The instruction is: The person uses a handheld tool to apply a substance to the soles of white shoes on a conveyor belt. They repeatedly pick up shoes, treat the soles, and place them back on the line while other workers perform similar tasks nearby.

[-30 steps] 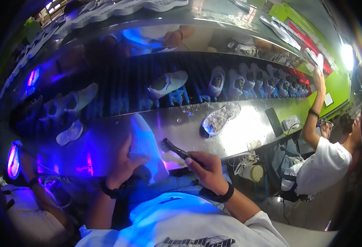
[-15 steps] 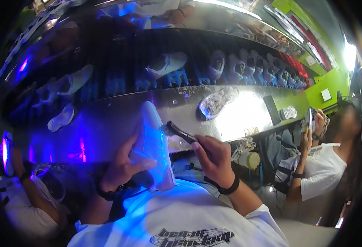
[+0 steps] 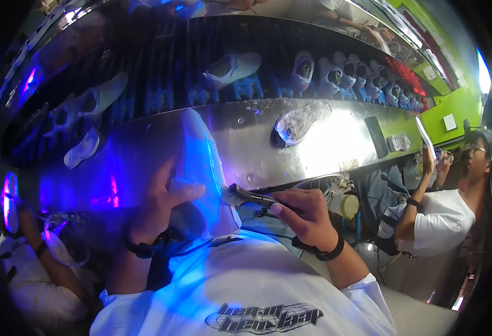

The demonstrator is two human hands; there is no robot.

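Note:
A white shoe (image 3: 201,157), glowing blue under the light, stands in front of my body with its toe pointing away and its heel close to my shirt. My left hand (image 3: 164,204) is closed round its left side, the thumb lying across the upper; the other fingers are partly hidden. From the right, my right hand (image 3: 310,215) grips a dark-handled brush (image 3: 257,197). The brush's head is at the lower right edge of the shoe, toward the heel half. Its bristles are hard to make out.
Beyond the metal ledge (image 3: 246,143), a dark conveyor carries white shoes (image 3: 234,67) on blue racks. On the ledge lie a sole-shaped piece (image 3: 82,148), a sole-shaped tray (image 3: 302,123) and a dark flat object (image 3: 376,137). Co-workers sit at both sides; a yellowish container (image 3: 345,207) hangs low right.
The brush has gone from beside the front half of the shoe back along its right edge toward the heel. The toe reaches farther out over the ledge. The view has shifted slightly.

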